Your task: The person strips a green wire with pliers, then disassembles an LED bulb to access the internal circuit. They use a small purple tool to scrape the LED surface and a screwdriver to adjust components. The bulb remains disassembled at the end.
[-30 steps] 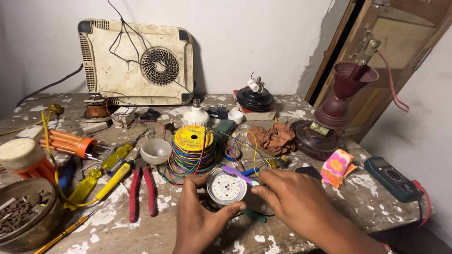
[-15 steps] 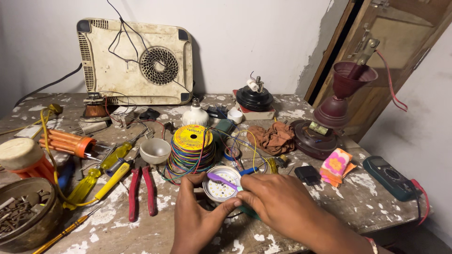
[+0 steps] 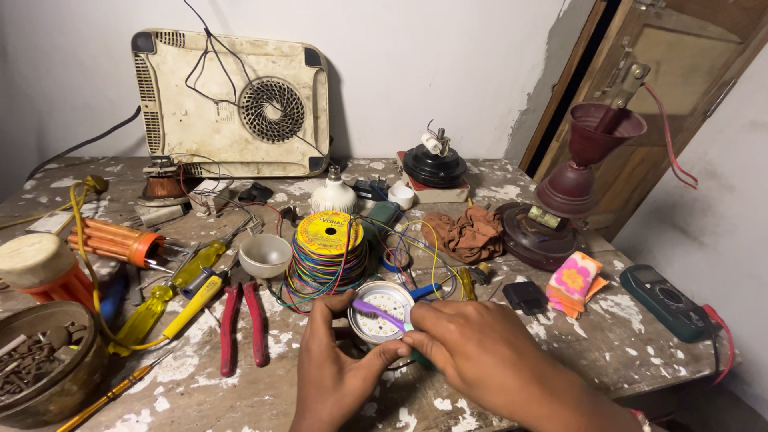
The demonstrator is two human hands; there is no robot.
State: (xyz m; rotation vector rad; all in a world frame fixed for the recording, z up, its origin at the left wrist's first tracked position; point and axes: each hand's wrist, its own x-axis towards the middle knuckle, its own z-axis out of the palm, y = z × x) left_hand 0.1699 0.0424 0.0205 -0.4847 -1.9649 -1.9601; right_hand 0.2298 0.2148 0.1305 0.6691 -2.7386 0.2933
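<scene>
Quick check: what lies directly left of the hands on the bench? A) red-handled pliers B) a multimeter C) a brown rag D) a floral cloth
A: the red-handled pliers lie flat on the bench just left of the left hand, which holds the round LED disc.

One pliers [image 3: 242,323], two screwdrivers [image 3: 192,295], one multimeter [image 3: 666,298]

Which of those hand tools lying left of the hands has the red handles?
The pliers, lying closest to the left hand. The screwdrivers further left have yellow handles.
</scene>
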